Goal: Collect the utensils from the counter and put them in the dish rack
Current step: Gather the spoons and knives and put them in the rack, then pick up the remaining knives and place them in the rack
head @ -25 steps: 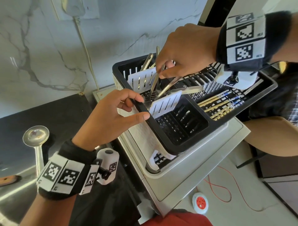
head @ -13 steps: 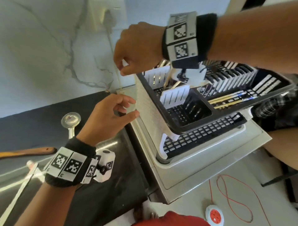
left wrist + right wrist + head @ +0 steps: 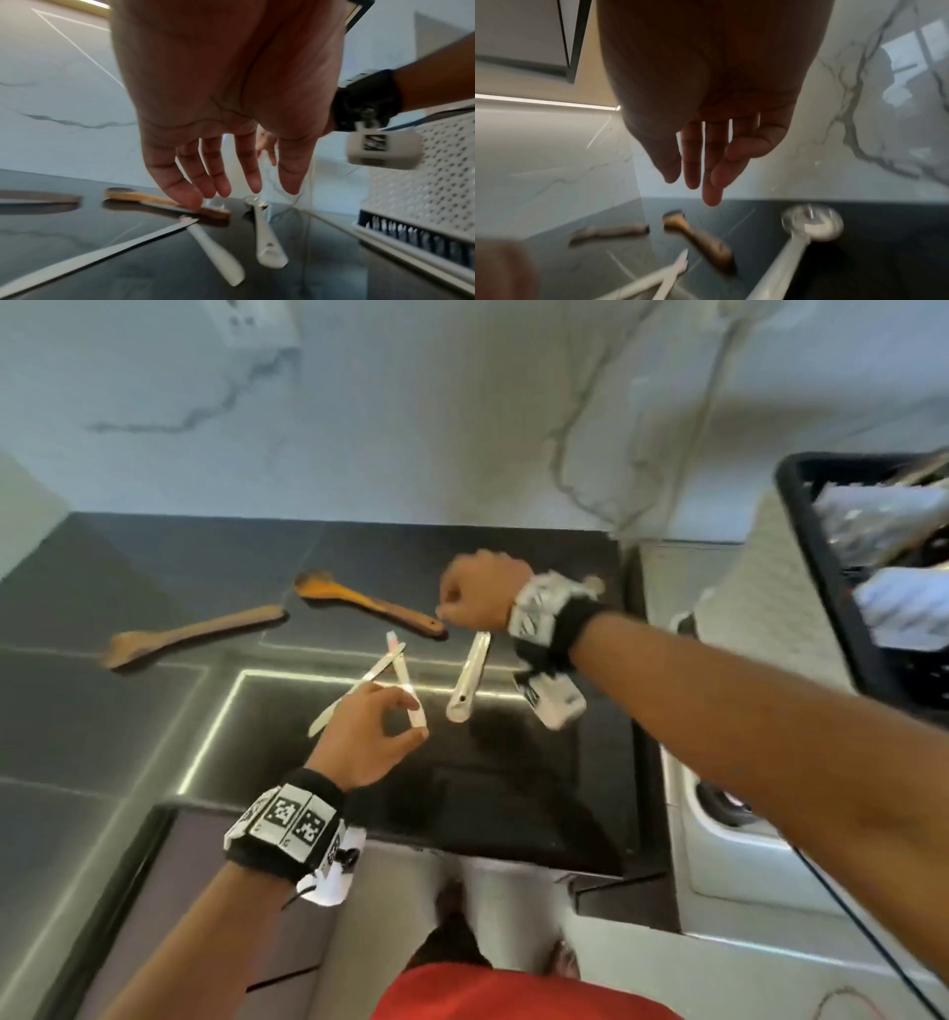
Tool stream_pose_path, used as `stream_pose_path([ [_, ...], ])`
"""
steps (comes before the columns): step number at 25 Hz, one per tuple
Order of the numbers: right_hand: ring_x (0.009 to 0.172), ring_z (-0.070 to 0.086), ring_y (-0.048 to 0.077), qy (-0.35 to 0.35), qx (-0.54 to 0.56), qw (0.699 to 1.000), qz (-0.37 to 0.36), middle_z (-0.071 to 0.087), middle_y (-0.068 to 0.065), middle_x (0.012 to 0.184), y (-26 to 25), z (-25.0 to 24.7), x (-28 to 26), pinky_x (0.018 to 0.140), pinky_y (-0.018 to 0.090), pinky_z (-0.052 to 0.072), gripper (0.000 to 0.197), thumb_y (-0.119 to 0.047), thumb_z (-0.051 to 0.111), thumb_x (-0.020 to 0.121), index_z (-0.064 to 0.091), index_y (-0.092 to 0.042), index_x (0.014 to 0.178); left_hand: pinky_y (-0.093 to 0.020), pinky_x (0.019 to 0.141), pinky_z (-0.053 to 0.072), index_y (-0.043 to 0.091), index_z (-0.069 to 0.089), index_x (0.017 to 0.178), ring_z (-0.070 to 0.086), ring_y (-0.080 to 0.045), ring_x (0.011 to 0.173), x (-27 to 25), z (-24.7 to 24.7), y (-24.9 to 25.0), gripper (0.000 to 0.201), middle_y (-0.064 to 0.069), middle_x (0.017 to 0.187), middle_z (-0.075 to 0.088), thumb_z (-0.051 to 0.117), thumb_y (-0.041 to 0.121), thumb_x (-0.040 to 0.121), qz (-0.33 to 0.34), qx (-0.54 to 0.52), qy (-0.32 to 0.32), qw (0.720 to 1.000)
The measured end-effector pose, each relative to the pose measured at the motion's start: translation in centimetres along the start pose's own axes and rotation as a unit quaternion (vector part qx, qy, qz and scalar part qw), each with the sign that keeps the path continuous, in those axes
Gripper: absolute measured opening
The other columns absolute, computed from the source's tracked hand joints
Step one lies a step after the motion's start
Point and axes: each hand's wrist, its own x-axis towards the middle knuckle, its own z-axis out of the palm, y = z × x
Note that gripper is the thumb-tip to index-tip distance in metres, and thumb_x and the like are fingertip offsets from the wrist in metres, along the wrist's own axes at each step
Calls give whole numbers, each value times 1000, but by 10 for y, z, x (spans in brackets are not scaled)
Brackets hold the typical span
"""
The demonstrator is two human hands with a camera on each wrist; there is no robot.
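Both hands hover empty over the dark table (image 3: 513, 762), probably so each can take a utensil at once: the left hand (image 3: 367, 737), fingers spread and relaxed, is above two crossed white-handled knives (image 3: 398, 675), and the right hand (image 3: 475, 598), fingers loosely extended, is above the steel ladle (image 3: 470, 677). Counted on the table: two knives, one ladle, two wooden spoons (image 3: 367, 603), though blur may hide others. The dish rack (image 3: 821, 567) stands well apart at right.

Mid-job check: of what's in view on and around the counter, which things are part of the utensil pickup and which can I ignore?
For the job: metal ladle; two crossed white-handled knives; light wooden spoon; dark wooden spatula; dish rack; left hand and right hand, both empty.

Ignore: wall socket; cable on the wall.
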Motion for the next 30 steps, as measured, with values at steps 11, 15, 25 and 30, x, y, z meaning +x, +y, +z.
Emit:
stream_pose_path([
  [11,83,67,18,-18,117,977,175,72,-2,85,-46,143,30,74,32,55,29,-49,70,82,76,-21,79,-43,99,47,20,65,121,59,-30,110,70,-19,-127,39,-7,117,62,69,33,84,-13,69,-46,996],
  [15,85,68,20,-16,115,967,227,72,-3,86,-59,154,45,75,32,54,23,-45,77,78,73,-23,77,-45,90,52,22,61,115,59,-27,107,104,-18,-122,32,-4,114,57,67,33,86,20,97,-87,991],
  [25,85,66,14,-48,136,945,293,68,-10,87,-80,163,-39,80,34,58,10,-35,75,82,72,-29,89,-40,83,49,28,62,110,59,-22,103,74,-18,-129,18,4,106,62,57,24,93,-5,79,-117,990],
  [30,92,62,15,-21,106,968,228,63,-10,99,-82,172,-80,83,37,56,23,-26,65,86,68,-30,109,-42,78,52,28,66,106,58,-24,94,16,-14,-156,19,4,100,62,57,18,92,23,89,-70,993],
])
